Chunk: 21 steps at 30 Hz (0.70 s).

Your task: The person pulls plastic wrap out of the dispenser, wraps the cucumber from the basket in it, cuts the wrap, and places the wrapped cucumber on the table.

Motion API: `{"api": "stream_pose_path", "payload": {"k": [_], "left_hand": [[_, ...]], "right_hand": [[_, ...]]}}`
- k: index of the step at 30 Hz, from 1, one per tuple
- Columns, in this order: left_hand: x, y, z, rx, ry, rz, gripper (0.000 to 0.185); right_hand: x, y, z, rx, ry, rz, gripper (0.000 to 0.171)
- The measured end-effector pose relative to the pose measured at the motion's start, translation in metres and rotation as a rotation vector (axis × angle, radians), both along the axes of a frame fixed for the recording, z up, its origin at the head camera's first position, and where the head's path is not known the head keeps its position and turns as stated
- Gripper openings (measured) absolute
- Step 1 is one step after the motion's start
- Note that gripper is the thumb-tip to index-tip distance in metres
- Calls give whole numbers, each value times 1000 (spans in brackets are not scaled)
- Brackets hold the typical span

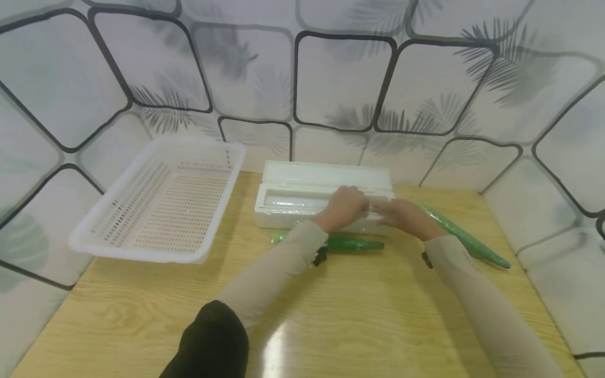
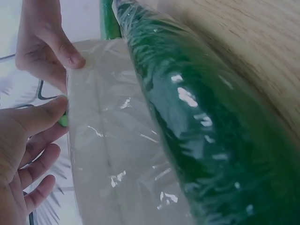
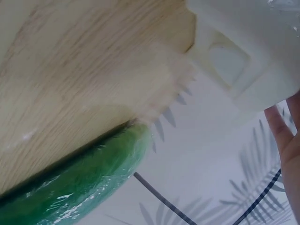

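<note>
Light wooden table, leaf-patterned wall panels, both hands pinching cling film at white dispenser

A pale wooden worktop carries a white perforated basket at left, a white film dispenser at centre, and two wrapped green cucumbers beside it.

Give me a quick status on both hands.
Left hand and right hand pinch cling film at dispenser box. Wrapped cucumber below. Nothing obstructing.
</note>
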<state>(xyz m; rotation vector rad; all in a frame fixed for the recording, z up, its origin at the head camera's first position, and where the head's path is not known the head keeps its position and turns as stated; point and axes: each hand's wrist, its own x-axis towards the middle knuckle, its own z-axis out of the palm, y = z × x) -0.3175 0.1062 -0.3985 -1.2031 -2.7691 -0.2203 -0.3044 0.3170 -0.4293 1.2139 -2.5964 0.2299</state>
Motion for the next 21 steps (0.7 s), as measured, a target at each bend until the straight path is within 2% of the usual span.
{"api": "stream_pose_path", "payload": {"k": [5,9,15,21], "left_hand": [[-1,-11,3,-6,-2,-18,15],[-5,-33,3,-7,-19,1,17],[-9,-63,0,11,-41,4,14],[-8,-72,-4,34,-2,-27,10]], "right_hand": [[0,3,-2,-68,-137,-58,37],[3,6,-1,-92,-209,-107,35],[7,6,4,-72,-220,-120,36],[7,1,3,-84,-203,-100,35]]}}
